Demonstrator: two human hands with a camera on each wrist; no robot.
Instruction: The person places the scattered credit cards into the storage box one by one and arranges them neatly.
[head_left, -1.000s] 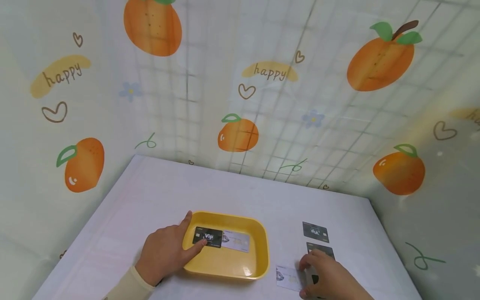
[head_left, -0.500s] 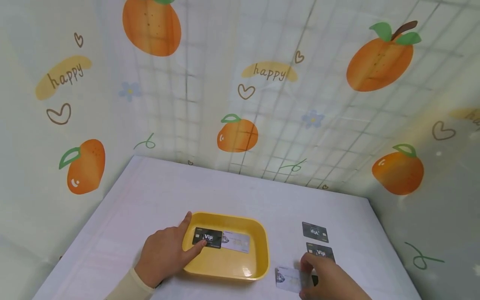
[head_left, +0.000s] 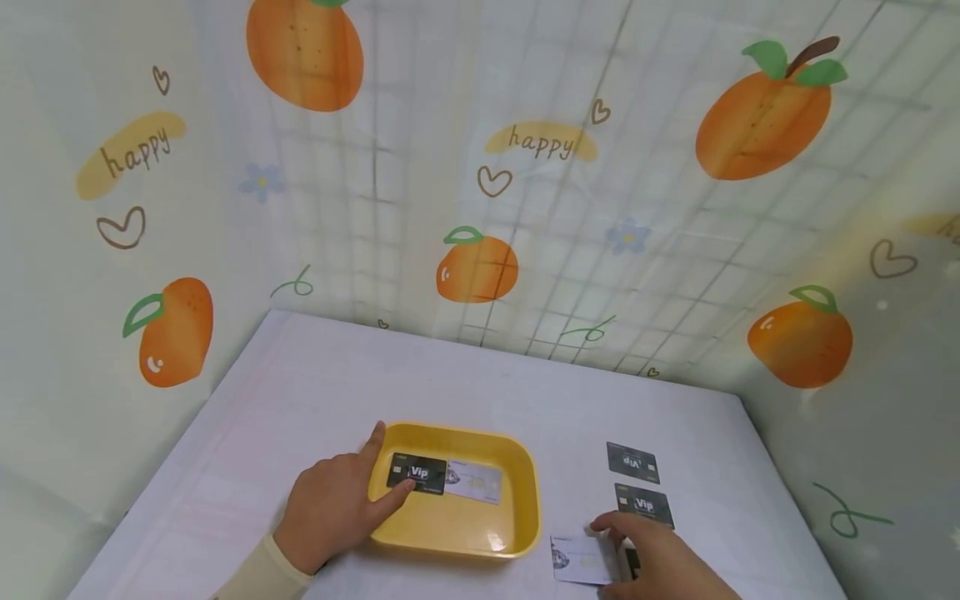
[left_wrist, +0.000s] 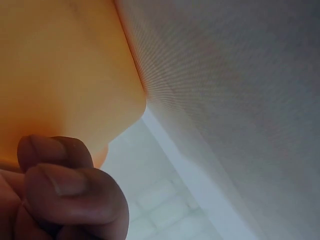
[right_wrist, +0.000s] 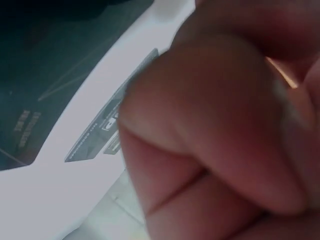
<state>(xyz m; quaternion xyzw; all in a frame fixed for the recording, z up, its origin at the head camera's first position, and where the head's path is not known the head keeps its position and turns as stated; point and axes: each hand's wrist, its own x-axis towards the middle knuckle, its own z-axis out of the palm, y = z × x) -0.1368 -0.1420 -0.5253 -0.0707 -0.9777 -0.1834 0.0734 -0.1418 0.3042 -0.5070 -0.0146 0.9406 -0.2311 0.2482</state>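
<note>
My left hand (head_left: pixel 330 504) grips the left side of a yellow tray (head_left: pixel 450 546), thumb over the rim and index finger along the corner. In the left wrist view, its other fingers (left_wrist: pixel 75 195) curl by the tray's outer wall. Inside the tray lie a black VIP card (head_left: pixel 408 483) and a silver-white card (head_left: pixel 480 483), side by side. Right of the tray, my right hand (head_left: pixel 660 558) holds another silver-white card (head_left: pixel 577 560) at its right end, index finger at the far edge and thumb at the near edge. The exact contact is partly hidden.
Two black VIP cards, a far one (head_left: pixel 632 463) and a nearer one (head_left: pixel 647 504), lie flat beyond my right hand. Part of another dark card (head_left: pixel 632 563) shows beneath that hand. A fruit-print curtain (head_left: pixel 555 275) surrounds the white table (head_left: pixel 322 358).
The silver-white card at my right hand has turned slightly, and more of it shows. My right index finger has shifted a little left. My left hand and the tray stay put.
</note>
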